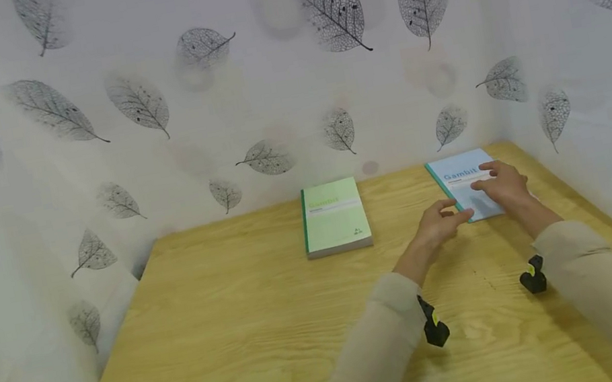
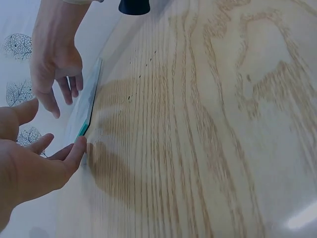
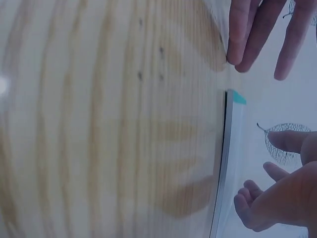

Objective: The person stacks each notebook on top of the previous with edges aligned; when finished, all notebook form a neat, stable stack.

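A thin blue book [image 1: 456, 170] with a teal spine and "Gambit" on its cover lies flat at the table's back right. My left hand [image 1: 437, 224] is at its spine edge, fingers loosely bent; in the left wrist view the fingertips are right by the book's teal corner [image 2: 84, 128]. Over the right part of the cover hovers my right hand [image 1: 507, 186], fingers spread and pointing left. In the right wrist view a gap shows between this hand [image 3: 277, 201] and the book's edge [image 3: 227, 158]. Neither hand grips anything.
A thicker green book [image 1: 336, 221] lies to the left of the blue one, near the back wall. Leaf-patterned white sheeting [image 1: 266, 102] encloses the wooden table [image 1: 215, 337] at the back and sides. Black devices [image 1: 436, 328] sit under both wrists.
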Tool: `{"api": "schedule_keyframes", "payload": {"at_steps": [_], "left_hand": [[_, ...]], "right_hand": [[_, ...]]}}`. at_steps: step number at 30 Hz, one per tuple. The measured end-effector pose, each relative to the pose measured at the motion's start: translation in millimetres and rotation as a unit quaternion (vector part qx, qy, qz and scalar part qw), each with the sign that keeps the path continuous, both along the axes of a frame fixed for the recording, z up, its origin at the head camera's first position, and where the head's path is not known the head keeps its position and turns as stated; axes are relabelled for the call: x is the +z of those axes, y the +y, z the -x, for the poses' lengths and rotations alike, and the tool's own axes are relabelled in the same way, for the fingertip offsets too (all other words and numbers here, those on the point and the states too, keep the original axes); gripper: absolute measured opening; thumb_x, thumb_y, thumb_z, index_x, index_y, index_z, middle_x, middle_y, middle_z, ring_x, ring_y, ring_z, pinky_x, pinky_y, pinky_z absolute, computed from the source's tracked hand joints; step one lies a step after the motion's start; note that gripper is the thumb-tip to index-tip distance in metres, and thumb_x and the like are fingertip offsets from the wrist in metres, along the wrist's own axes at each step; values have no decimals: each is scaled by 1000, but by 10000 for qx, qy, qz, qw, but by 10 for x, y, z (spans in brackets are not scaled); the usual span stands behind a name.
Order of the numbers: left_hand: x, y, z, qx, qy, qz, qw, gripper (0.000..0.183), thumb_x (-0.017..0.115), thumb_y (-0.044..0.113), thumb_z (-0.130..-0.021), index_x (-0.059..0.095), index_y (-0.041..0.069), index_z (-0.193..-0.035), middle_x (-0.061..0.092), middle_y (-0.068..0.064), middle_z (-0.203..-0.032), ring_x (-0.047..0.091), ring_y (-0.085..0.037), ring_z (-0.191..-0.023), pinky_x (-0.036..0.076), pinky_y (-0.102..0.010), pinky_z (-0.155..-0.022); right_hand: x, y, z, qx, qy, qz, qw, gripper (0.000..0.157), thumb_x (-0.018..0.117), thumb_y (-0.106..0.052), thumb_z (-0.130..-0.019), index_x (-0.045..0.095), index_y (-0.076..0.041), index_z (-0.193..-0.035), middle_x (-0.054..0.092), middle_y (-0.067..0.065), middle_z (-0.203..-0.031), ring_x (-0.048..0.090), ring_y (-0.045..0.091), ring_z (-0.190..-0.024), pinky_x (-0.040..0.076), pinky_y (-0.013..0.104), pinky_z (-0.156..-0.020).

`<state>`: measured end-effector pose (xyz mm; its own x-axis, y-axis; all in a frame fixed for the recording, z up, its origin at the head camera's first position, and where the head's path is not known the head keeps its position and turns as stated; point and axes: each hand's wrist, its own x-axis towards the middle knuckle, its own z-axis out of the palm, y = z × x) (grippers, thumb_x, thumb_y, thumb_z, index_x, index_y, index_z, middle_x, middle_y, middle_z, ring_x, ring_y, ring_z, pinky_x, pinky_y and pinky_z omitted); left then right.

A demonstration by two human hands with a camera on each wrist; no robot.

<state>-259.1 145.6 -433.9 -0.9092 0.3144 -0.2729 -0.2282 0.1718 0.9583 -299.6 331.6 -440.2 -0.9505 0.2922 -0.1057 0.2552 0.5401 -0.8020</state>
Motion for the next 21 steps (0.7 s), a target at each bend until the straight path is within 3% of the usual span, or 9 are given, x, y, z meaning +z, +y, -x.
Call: {"api": "schedule_keyframes", "payload": {"at_steps": [3, 9, 15, 21], "left_hand": [[-4, 47, -30, 76, -260, -148, 9995, 47, 73, 31, -99, 61, 18, -142, 64, -9, -136, 62, -39, -125, 44, -60, -112], [12, 115, -31, 413, -507, -337, 9973, 44, 73, 29, -98, 62, 18, -140, 64, -12, -137, 61, -37, -128, 44, -54, -115], [28, 172, -17, 386, -495, -261, 9977, 46, 73, 27, -97, 62, 12, -139, 64, -11, -137, 61, -36, -127, 45, -52, -114], [21, 244, -13, 517, -606, -679, 9945, 52, 73, 21, -97, 57, 0, -141, 68, -12, -125, 68, -36, -113, 48, -51, -110]], "right_hand": [[25, 77, -37, -186, -144, -4, 9997, 69, 58, -16, -102, 27, 6, -159, 17, 39, -162, 11, 61, -145, 30, 73, -114], [62, 167, -80, -421, -451, -64, 9981, 74, 57, -19, -101, 20, 5, -161, 1, 43, -162, -3, 64, -147, 21, 77, -116], [83, 212, -121, -208, -742, -502, 9958, 74, 55, -23, -100, 22, 9, -158, 16, 43, -159, 10, 67, -143, 20, 79, -113], [70, 234, -139, -200, -951, -722, 9926, 71, 51, -24, -100, 24, 11, -155, 20, 44, -156, 13, 67, -142, 11, 81, -114]]}}
